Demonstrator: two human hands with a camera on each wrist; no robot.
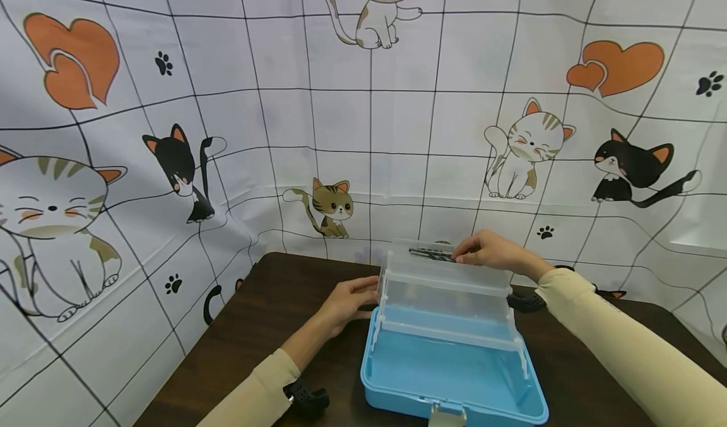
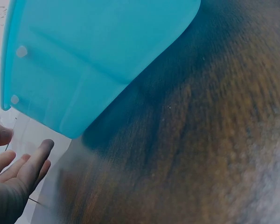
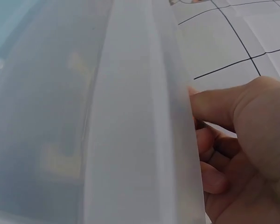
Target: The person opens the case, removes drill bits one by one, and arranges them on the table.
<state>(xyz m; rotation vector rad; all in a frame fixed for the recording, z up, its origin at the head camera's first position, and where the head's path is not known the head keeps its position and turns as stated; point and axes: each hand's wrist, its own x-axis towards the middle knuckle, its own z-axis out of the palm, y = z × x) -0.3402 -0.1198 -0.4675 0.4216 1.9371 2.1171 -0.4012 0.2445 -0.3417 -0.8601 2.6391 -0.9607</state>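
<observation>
A light blue box stands with its frosted clear trays raised in steps at the back. At the top tray, my right hand pinches the right end of a few dark, slender items. In the right wrist view the fingers of my right hand are curled behind the frosted tray wall, which partly hides what they hold. My left hand is beside the trays' left side, fingers extended. The left wrist view shows my left hand with spread fingers beside the blue box.
The box stands on a dark brown wooden table. A white cloth with grid lines, cats and hearts hangs behind and to the left. A pale latch is on the box's front.
</observation>
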